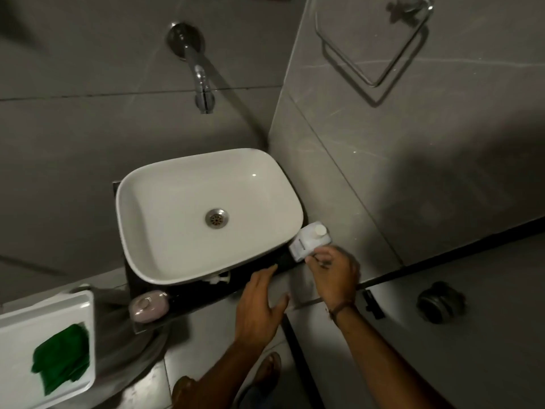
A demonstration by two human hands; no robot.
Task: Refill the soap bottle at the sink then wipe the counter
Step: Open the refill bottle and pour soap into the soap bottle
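White refill jug at the table's right corner is gripped by your right hand, left hand open; lifted one-handed, it may slip.

The sink is sitting on the tabletop, in a corner where 2 walls are meeting. The tap is sticking out of the wall behind it. The drain is sitting in its middle. The jug is sitting just beside the sink's front right corner. The right grip is holding the jug's near end. The left grip is hovering just left of it, before the sink. The soap bottle is sitting at the tabletop's front left corner. The pump is lying just under the sink's front edge. The cloth is lying on a lid, far left.
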